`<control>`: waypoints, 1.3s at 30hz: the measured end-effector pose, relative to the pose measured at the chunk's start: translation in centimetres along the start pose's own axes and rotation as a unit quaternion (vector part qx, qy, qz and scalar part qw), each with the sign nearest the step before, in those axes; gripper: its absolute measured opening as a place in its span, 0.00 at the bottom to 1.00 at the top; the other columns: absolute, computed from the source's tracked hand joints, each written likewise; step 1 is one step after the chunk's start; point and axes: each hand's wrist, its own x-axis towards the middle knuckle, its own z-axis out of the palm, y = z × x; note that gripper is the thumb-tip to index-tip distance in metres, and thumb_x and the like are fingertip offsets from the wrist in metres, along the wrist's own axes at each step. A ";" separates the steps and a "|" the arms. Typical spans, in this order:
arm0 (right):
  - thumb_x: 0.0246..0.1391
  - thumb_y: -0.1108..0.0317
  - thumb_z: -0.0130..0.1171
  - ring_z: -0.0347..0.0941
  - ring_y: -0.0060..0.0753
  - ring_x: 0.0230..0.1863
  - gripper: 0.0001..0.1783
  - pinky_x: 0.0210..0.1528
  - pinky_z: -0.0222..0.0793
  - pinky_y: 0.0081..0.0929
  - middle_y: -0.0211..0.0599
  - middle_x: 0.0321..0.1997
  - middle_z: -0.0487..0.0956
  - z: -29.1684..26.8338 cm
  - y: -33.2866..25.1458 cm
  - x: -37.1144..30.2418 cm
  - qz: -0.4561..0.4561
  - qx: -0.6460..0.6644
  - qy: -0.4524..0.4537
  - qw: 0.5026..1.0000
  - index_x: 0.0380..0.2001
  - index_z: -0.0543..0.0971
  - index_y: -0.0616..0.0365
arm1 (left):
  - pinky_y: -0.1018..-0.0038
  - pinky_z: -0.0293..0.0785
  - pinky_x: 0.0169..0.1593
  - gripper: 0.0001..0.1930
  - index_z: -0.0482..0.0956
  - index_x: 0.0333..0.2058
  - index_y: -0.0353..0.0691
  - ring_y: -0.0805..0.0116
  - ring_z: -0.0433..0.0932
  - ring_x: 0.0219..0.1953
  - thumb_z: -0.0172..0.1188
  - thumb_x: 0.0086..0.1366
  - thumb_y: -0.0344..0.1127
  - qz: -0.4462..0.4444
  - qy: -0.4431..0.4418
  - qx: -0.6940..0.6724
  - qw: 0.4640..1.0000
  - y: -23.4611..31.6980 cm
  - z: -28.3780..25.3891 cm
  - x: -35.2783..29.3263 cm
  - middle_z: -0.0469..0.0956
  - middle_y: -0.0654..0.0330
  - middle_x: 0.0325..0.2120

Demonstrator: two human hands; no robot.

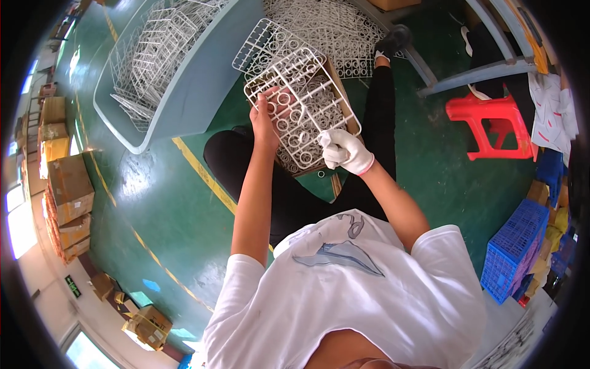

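My bare left hand [264,123] holds a white plastic sprue frame [299,99] by its left side, the thumb in front and some fingers behind the lattice. Small rings are attached to the frame's thin bars. My right hand [345,151], in a white glove, is closed at the frame's lower right edge; what its fingers pinch is hidden. Beneath the frame, between my legs, stands a cardboard box [352,125] with many loose white rings [329,101] in it. Another white sprue frame [253,50] lies just beyond the box.
A large grey-blue tub [203,80] full of white frames stands at the left. More frames are heaped [332,31] on the floor ahead. At the right are a red plastic stool [488,117], a metal table leg [473,77] and a blue crate [515,246]. Cardboard boxes [70,187] line the left wall.
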 end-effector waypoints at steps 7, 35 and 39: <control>0.54 0.60 0.53 0.72 0.27 0.16 0.12 0.21 0.66 0.24 0.36 0.14 0.75 4.2 2.5 3.1 -0.050 -0.628 0.370 0.683 0.30 0.79 0.56 | 0.76 0.76 0.30 0.21 0.71 0.44 0.36 0.72 0.77 0.30 0.42 0.67 0.49 0.043 0.040 0.022 0.998 -0.6 0.1 0.2 0.78 0.57 0.34; 0.48 0.56 0.55 0.72 0.38 0.16 0.14 0.20 0.66 0.33 0.38 0.11 0.72 1.1 4.2 3.0 -0.006 -0.646 0.357 0.675 0.22 0.75 0.55 | 0.76 0.75 0.31 0.23 0.68 0.46 0.35 0.61 0.80 0.34 0.40 0.67 0.50 0.085 0.036 0.013 0.996 -0.4 -0.4 0.3 0.78 0.52 0.37; 0.55 0.54 0.47 0.53 0.19 0.09 0.18 0.18 0.56 0.20 0.19 0.08 0.57 -0.5 2.9 0.7 0.060 -0.160 0.214 0.962 0.18 0.71 0.54 | 0.76 0.76 0.32 0.23 0.68 0.46 0.34 0.60 0.80 0.34 0.39 0.68 0.50 0.078 0.032 -0.007 0.996 -0.1 -0.2 0.1 0.77 0.51 0.37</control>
